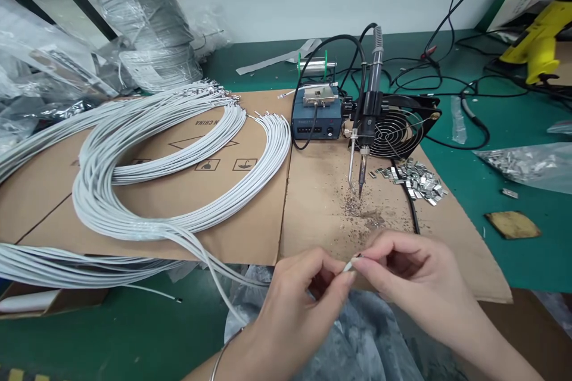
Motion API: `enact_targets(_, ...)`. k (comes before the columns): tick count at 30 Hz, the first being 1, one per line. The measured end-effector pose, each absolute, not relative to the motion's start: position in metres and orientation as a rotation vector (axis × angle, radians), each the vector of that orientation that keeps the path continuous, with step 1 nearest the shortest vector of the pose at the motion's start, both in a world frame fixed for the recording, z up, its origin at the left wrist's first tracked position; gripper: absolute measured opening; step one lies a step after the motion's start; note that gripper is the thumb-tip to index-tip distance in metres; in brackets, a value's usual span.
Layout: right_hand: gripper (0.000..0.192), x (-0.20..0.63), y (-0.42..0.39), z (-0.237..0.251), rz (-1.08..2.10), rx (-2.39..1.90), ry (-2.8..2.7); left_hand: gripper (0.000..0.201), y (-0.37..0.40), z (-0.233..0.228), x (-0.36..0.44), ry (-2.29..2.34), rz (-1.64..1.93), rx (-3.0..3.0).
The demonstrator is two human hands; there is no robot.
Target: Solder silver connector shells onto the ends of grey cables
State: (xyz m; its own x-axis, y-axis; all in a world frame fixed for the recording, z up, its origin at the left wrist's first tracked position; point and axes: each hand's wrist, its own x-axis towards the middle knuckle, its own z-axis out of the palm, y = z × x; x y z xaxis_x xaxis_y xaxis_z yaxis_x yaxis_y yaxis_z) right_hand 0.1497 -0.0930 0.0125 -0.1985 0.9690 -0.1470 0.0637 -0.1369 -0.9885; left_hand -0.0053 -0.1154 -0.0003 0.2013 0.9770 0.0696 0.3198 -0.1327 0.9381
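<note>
My left hand point(304, 303) pinches a white cable point(349, 265) close to its end, thumb against forefinger. At the cable's tip, my right hand point(413, 277) is closed in a pinch, and a small dark bit shows at its fingertips; they hide the rest of the end. Both hands are held over my lap at the cardboard's front edge. Beyond them a soldering iron point(367, 125) hangs tip down in a stand, above scattered solder crumbs point(357, 208). Small metal connector shells point(422, 181) lie piled to its right.
A coiled bundle of white cables point(98, 190) covers the left cardboard point(263, 232). Behind the iron are a blue soldering station point(317, 119), a solder spool point(315, 66) and a black fan point(395, 131). At right lie a sponge point(513, 224) and a bag of metal parts point(531, 164).
</note>
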Motion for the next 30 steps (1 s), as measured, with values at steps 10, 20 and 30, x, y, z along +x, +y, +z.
enact_targets(10, 0.022, 0.15, -0.09, 0.001, 1.511, -0.966, -0.842, 0.016, -0.112, -0.004, -0.007, 1.221, 0.94, 1.621)
enact_targets(20, 0.007, 0.144, -0.092, 0.007, 1.356, -1.388, -1.151, 0.019, -0.1, -0.008, -0.007, 1.052, 0.853, 1.056)
enact_targets(30, 0.014, 0.15, -0.082, 0.007, 1.43, -1.371, -1.297, 0.015, -0.091, -0.005, -0.014, 1.239, 0.887, 1.764)
